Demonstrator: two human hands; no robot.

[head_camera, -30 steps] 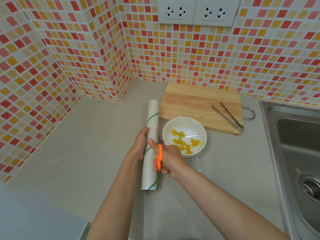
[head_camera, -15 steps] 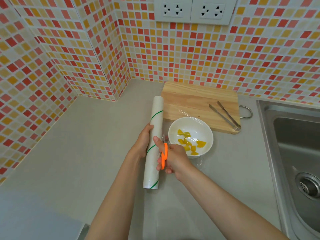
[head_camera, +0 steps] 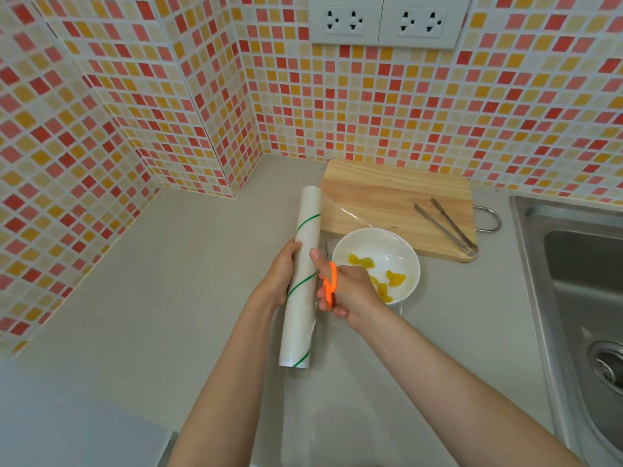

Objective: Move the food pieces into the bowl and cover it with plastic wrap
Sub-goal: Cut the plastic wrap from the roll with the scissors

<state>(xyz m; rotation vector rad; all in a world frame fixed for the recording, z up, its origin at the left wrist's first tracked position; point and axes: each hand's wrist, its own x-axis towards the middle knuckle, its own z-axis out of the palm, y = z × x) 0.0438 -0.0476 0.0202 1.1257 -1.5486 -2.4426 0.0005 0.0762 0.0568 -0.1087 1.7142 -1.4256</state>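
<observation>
A white bowl (head_camera: 404, 252) on the grey counter holds several yellow food pieces (head_camera: 395, 278). Clear plastic wrap (head_camera: 354, 214) stretches from the white roll (head_camera: 301, 281) across the bowl and onto the board's near edge. My left hand (head_camera: 279, 276) grips the roll at its middle, holding it on the counter just left of the bowl. My right hand (head_camera: 350, 291) holds orange-handled scissors (head_camera: 331, 288) between the roll and the bowl; the blades are hidden.
A wooden cutting board (head_camera: 387, 197) lies behind the bowl with metal tongs (head_camera: 446, 227) on its right part. A steel sink (head_camera: 580, 284) is at the right. Tiled walls close the back and left, with sockets (head_camera: 387, 20) above.
The view has shifted slightly. My right hand with the scissors has moved a little nearer the bowl along the roll; the left hand keeps its grip.
</observation>
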